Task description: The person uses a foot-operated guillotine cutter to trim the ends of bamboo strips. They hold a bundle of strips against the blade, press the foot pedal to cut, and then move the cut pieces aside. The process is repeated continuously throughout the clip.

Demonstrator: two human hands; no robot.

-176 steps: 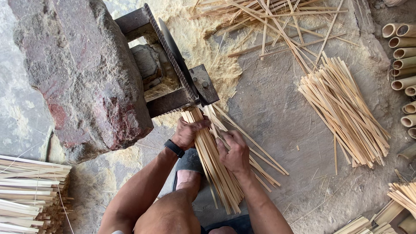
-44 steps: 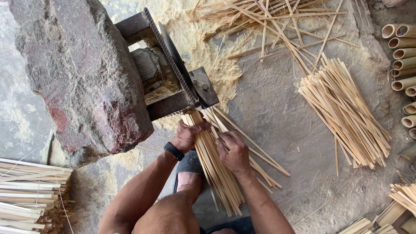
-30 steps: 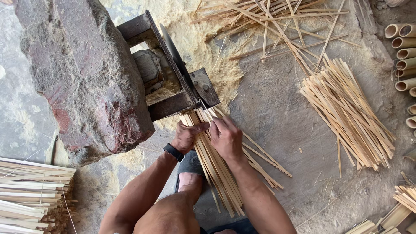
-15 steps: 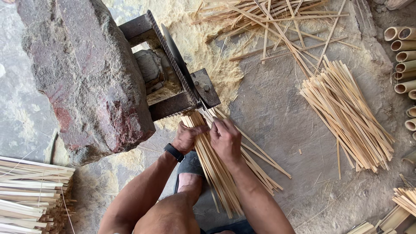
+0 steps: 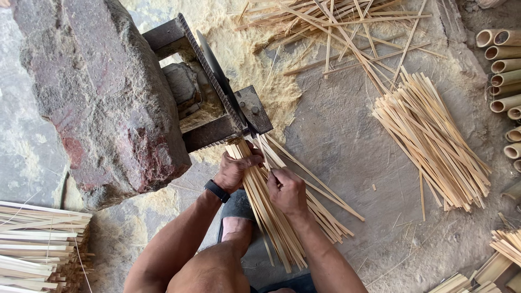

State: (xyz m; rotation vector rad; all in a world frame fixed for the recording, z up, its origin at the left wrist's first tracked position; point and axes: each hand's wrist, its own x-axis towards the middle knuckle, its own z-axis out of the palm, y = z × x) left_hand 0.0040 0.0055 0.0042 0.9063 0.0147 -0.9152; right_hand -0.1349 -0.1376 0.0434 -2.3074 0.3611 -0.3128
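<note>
- The strips, a bundle of thin pale bamboo lengths, are lying on the floor with their long axis running from the person's lap up-left to the machine; their top ends are touching its metal mouth.
- The left hand is wrapping closed around the top of the bundle, just below the mouth; it is the nearer hand to the machine.
- The right hand is sitting just beside it, lower on the bundle, fingers curled onto a few strips; I cannot tell whether it is gripping or only pressing.
- A wristband is showing on the left wrist.
- The stone is resting on the machine's left side, hiding that part of the frame.
- What the strip ends are meeting inside the mouth is hidden.
- A second pile is lying well apart to the right; tubes are cut off by the right edge.
- The bundle's lower ends are partly covered by the forearm and knee.
</note>
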